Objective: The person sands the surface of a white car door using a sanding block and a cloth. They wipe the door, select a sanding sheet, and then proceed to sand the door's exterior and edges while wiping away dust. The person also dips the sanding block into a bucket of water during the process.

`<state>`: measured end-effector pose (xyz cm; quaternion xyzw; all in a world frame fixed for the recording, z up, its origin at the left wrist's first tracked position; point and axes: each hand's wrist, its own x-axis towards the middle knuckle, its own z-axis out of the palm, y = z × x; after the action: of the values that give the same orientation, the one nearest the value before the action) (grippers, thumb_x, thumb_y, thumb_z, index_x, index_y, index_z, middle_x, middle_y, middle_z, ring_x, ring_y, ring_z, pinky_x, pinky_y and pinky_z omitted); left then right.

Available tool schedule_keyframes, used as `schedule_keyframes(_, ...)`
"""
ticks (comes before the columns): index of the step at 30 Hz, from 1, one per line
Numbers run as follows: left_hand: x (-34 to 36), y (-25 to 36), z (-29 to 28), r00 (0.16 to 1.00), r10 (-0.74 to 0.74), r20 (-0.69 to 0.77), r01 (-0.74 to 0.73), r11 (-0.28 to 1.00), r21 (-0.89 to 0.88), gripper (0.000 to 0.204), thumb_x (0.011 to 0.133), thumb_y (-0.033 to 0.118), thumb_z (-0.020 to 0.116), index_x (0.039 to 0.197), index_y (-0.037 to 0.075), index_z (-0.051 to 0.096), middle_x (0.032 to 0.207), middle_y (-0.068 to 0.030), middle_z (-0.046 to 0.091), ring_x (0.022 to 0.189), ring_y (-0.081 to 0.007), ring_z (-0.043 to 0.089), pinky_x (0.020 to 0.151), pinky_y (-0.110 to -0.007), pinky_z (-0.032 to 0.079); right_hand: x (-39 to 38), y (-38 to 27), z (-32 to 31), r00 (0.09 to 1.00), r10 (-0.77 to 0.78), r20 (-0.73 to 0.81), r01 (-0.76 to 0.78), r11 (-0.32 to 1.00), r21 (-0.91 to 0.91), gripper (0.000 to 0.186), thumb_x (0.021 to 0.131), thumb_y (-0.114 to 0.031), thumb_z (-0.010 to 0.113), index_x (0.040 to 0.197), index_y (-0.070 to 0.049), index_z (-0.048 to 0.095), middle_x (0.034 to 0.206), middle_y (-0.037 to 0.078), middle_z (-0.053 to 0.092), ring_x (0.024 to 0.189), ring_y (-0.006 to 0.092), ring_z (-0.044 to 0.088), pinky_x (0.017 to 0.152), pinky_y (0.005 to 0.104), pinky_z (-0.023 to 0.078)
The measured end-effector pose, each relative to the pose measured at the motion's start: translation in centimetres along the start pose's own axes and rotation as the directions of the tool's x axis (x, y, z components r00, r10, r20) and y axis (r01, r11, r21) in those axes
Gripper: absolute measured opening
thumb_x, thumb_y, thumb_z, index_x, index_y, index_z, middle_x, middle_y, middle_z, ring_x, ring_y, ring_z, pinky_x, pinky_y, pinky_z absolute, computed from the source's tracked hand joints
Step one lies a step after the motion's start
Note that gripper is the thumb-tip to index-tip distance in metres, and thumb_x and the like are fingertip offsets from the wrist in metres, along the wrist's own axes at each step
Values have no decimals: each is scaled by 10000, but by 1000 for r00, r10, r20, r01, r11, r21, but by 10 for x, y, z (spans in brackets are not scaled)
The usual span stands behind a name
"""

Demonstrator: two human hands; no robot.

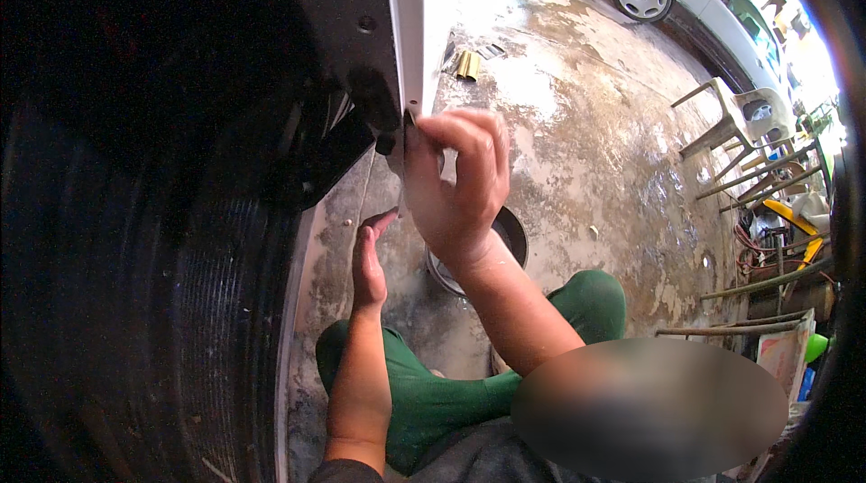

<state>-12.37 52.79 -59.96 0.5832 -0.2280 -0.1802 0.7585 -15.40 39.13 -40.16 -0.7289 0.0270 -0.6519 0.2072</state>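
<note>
My right hand is closed in a pinch at the white edge of a dark metal panel. Its thumb and forefinger meet near a small hole in that edge. Something small and dark shows at the fingertips, too small to name. Lower down and to the left, my left hand has its fingers stretched out toward the bottom of the panel, and nothing shows in it. Whether its fingertips touch the panel cannot be told. The panel has a cross-shaped cutout and a round hole above my right hand.
Deep shadow fills the left side. Behind my right wrist a round dark basin stands on the wet concrete floor. A gold-coloured piece lies farther off. Plastic chairs and clutter line the right, with a silver car at the far right.
</note>
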Motion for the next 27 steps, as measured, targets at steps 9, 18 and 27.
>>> schedule_keyframes(9,0,3,6,1000,17,-10,-18,996,-91,686,1108,511,233,1343,-22,595,1392,-149,602,1384,-247,457,1207,-414,233,-143,28,6,978,148,145,-126,980,-154,405,788,-9,742,1122,-117,539,963,79,609,871,300,583,789,436,431)
schedule_keyframes(18,-2,-2,7,1000,-10,-9,10,999,-32,733,1100,544,198,1346,-26,588,1430,-142,569,1421,-252,410,1229,-399,182,-195,34,-22,879,321,352,-237,936,-262,248,808,-43,736,1005,-120,606,955,61,633,922,279,610,815,426,433)
schedule_keyframes(27,0,-3,5,999,22,28,-20,998,-58,781,1081,609,218,1393,-32,537,1483,-152,517,1437,-263,379,1227,-421,163,10,-7,-27,996,-47,72,48,999,-24,305,728,-33,762,981,-142,633,892,35,626,800,251,592,758,399,411)
